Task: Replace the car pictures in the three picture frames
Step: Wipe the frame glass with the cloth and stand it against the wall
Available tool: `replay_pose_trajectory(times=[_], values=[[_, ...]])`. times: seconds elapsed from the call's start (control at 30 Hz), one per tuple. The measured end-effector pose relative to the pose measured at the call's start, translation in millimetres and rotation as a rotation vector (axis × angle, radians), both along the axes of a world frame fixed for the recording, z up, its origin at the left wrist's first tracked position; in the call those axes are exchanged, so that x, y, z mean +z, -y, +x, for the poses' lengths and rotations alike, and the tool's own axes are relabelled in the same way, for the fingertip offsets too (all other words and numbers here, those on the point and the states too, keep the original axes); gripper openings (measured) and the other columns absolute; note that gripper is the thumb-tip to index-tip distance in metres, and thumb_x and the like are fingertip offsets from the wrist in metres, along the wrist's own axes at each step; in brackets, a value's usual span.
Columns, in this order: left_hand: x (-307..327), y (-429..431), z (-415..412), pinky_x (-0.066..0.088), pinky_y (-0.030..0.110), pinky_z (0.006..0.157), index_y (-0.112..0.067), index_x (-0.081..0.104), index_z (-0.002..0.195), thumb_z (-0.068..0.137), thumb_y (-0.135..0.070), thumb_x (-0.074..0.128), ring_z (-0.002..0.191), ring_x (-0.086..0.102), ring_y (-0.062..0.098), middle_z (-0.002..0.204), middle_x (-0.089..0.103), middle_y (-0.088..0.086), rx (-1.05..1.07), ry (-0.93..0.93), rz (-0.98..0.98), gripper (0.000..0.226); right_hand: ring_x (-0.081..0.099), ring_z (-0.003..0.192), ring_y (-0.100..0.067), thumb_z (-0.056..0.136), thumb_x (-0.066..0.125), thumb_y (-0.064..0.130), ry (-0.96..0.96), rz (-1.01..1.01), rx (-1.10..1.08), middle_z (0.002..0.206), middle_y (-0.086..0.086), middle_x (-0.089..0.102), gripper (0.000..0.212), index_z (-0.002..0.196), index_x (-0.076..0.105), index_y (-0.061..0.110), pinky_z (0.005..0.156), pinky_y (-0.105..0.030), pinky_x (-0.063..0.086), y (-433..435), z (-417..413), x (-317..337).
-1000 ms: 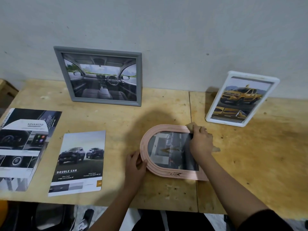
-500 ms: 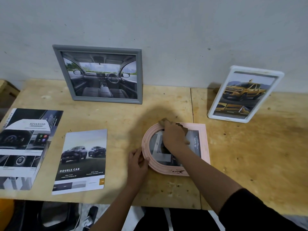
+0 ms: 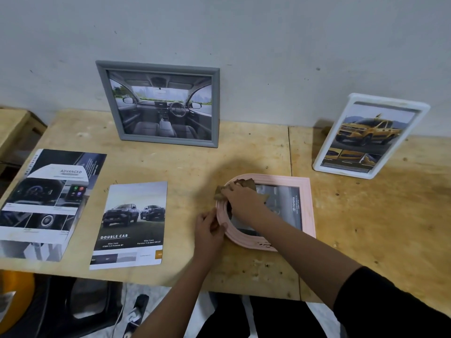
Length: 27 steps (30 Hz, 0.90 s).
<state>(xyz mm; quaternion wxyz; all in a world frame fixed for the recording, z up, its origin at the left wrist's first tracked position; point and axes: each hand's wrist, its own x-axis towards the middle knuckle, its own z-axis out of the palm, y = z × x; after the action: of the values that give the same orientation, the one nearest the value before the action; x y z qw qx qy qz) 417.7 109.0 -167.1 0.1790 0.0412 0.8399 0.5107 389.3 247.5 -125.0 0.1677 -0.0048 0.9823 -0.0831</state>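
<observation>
Three frames were on the table: a grey frame (image 3: pixel 161 103) and a white frame (image 3: pixel 371 135) stood beyond the hands, and a pink frame (image 3: pixel 308 206) lay flat under them. Two loose car prints (image 3: pixel 131 223) lay left of the hands. The right hand (image 3: pixel 244 200) pressed a brown cloth (image 3: pixel 220 191) onto the pink frame's arched end; the left hand (image 3: pixel 208 232) pinched its rim.

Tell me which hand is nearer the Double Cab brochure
Left. The left hand grips the pink frame just right of the Double Cab brochure; the right hand is farther right, over the frame.
</observation>
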Motion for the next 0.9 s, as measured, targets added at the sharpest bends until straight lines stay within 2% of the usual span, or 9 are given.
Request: replay_pose_trajectory(times=[0.1, 0.2, 0.3, 0.43, 0.53, 0.67, 0.77, 0.83, 0.9], values=[[1, 2, -2, 0.044, 0.007, 0.067, -0.007, 0.059, 0.116, 0.084, -0.009, 0.066, 0.082, 0.052, 0.012, 0.099, 0.05, 0.006, -0.002, -0.032, -0.029, 0.033, 0.045, 0.121, -0.028, 0.094, 0.043, 0.012, 0.03, -0.012, 0.064, 0.14, -0.013, 0.04, 0.044, 0.137, 0.038, 0.009, 0.089, -0.037, 0.044, 9, 9, 3], [0, 6, 2, 0.044, 0.007, 0.064, -0.007, 0.068, 0.105, 0.082, -0.011, 0.068, 0.076, 0.056, 0.008, 0.09, 0.062, 0.006, 0.048, -0.07, -0.046, 0.023, 0.043, 0.124, -0.028, 0.093, 0.046, 0.015, 0.037, 0.004, 0.085, 0.142, -0.014, 0.036, 0.049, 0.14, 0.034, 0.009, 0.09, -0.037, 0.045, 14, 15, 2], [-2, 3, 16, 0.048, 0.019, 0.069, -0.009, 0.07, 0.105, 0.085, -0.011, 0.063, 0.082, 0.061, 0.018, 0.091, 0.068, 0.008, 0.124, -0.068, -0.058, 0.021, 0.038, 0.13, -0.028, 0.094, 0.044, 0.013, 0.055, 0.02, 0.081, 0.145, -0.015, 0.032, 0.05, 0.142, 0.03, 0.01, 0.092, -0.038, 0.045, 15, 16, 1], [-2, -2, 27, 0.041, 0.009, 0.066, -0.009, 0.065, 0.114, 0.087, -0.01, 0.061, 0.084, 0.054, 0.014, 0.096, 0.061, 0.008, 0.164, -0.016, -0.049, 0.027, 0.033, 0.135, -0.028, 0.097, 0.035, 0.01, 0.057, 0.044, 0.102, 0.149, -0.014, 0.029, 0.047, 0.143, 0.029, 0.01, 0.096, -0.04, 0.045, 16, 15, 2], [0, -2, 25, 0.039, 0.003, 0.063, -0.008, 0.067, 0.112, 0.087, -0.01, 0.061, 0.077, 0.052, 0.01, 0.091, 0.06, 0.006, 0.162, -0.017, -0.05, 0.025, 0.038, 0.13, -0.026, 0.097, 0.035, 0.011, 0.059, 0.035, 0.145, 0.144, -0.009, 0.037, 0.043, 0.139, 0.036, 0.012, 0.092, -0.038, 0.044, 12, 16, 3], [2, -3, 25, 0.04, 0.005, 0.062, -0.006, 0.068, 0.106, 0.087, -0.009, 0.061, 0.079, 0.051, 0.013, 0.089, 0.057, 0.005, 0.172, -0.003, -0.071, 0.02, 0.047, 0.121, -0.024, 0.095, 0.04, 0.016, 0.072, 0.011, 0.208, 0.136, -0.004, 0.046, 0.039, 0.134, 0.043, 0.016, 0.088, -0.041, 0.048, 9, 20, 4], [4, -5, 26, 0.037, 0.0, 0.062, 0.0, 0.068, 0.102, 0.086, -0.004, 0.061, 0.082, 0.05, 0.014, 0.09, 0.056, 0.004, 0.186, -0.005, -0.082, 0.018, 0.051, 0.116, -0.023, 0.096, 0.04, 0.023, 0.083, -0.03, 0.227, 0.133, -0.001, 0.05, 0.037, 0.132, 0.047, 0.019, 0.086, -0.04, 0.048, 9, 25, 4], [6, -5, 26, 0.037, 0.001, 0.06, 0.002, 0.067, 0.1, 0.086, -0.003, 0.061, 0.08, 0.049, 0.012, 0.09, 0.057, 0.006, 0.202, 0.014, -0.082, 0.017, 0.053, 0.112, -0.021, 0.095, 0.042, 0.026, 0.081, -0.094, 0.193, 0.129, 0.001, 0.054, 0.035, 0.129, 0.05, 0.022, 0.08, -0.034, 0.046, 8, 28, 6], [7, -6, 27, 0.038, 0.007, 0.057, 0.001, 0.068, 0.098, 0.086, -0.005, 0.061, 0.079, 0.049, 0.012, 0.091, 0.059, 0.007, 0.215, 0.032, -0.09, 0.015, 0.054, 0.11, -0.02, 0.094, 0.046, 0.025, 0.095, -0.164, 0.144, 0.122, 0.002, 0.059, 0.032, 0.125, 0.054, 0.024, 0.071, -0.029, 0.037, 6, 33, 9]])
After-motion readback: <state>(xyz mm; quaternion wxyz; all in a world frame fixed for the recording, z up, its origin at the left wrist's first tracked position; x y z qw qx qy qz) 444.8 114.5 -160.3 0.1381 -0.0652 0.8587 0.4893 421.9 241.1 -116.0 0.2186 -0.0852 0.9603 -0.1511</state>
